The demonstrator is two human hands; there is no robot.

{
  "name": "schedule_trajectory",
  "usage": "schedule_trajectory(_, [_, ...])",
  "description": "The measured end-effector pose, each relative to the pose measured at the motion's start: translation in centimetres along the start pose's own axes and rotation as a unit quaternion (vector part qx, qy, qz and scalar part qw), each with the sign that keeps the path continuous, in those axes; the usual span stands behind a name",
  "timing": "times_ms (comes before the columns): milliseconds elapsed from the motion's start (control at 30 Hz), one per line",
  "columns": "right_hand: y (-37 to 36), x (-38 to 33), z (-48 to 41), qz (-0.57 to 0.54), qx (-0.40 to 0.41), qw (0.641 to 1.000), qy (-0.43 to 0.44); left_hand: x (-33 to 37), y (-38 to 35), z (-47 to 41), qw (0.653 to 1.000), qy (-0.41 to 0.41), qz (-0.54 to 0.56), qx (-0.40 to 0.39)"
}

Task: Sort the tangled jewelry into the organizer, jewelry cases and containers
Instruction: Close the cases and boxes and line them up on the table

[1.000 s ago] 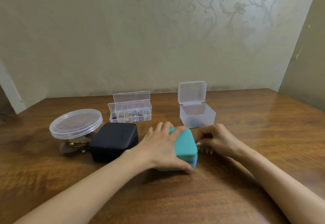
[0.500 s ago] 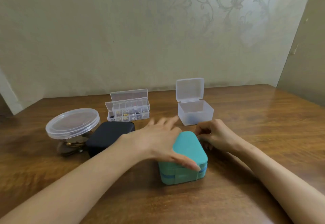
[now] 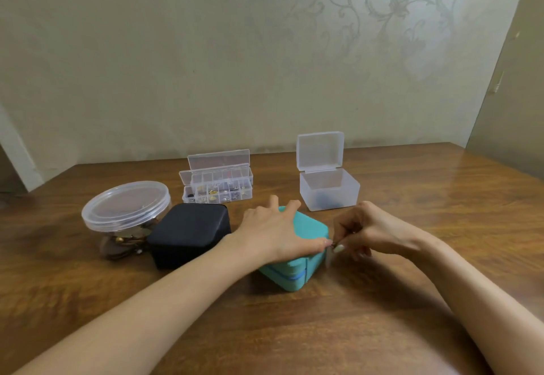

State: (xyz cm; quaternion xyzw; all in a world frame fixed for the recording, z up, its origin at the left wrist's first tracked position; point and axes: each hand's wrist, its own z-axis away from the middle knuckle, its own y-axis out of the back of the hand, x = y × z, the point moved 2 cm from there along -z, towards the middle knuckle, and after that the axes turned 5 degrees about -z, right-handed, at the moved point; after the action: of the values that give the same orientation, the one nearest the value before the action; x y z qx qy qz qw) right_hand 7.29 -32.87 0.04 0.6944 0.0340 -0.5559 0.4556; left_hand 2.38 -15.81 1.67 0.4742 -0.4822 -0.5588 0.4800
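Note:
A teal zippered jewelry case (image 3: 297, 271) lies closed in the middle of the wooden table (image 3: 294, 330), turned corner-on to me. My left hand (image 3: 276, 232) lies flat on its lid, fingers spread and straight, thumb along the right edge. My right hand (image 3: 363, 232) is at the case's right side, fingers curled, pinching a small metal zipper pull (image 3: 335, 245) beside my left thumb. A black jewelry case (image 3: 188, 233) sits closed just left of the teal one.
At the left stands a round clear container (image 3: 126, 207) with its lid on, tangled jewelry (image 3: 123, 242) showing under it. Behind are an open compartment organizer (image 3: 217, 187) with small pieces and an open frosted box (image 3: 328, 187). The wall is close behind.
The teal case has been turned so that a corner faces me. My right hand moved from the case's back edge to its right side and now pinches the zipper pull.

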Motion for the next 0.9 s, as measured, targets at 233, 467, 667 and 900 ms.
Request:
schedule_trajectory(233, [-0.4, 1.5, -0.8, -0.092, 0.039, 0.995, -0.004, 0.8, 0.1, -0.7, 0.995, 0.087, -0.051, -0.023])
schedule_trajectory(467, [-0.5, 2.5, -1.7, -0.005, 0.169, 0.985, 0.022, -0.7, 1.0, 0.6, 0.971, -0.222, 0.038, -0.075])
schedule_trajectory(667, [1.2, 3.1, -1.1, 0.134, 0.456, 0.873, 0.113, -0.8, -0.2, 0.3, 0.994, -0.045, -0.092, 0.039])
schedule_trajectory(900, [1.9, 5.7, -2.4, 0.147, 0.354, 0.923, -0.047, -0.9, -1.3, -3.2, 0.991, 0.092, 0.03, 0.097])
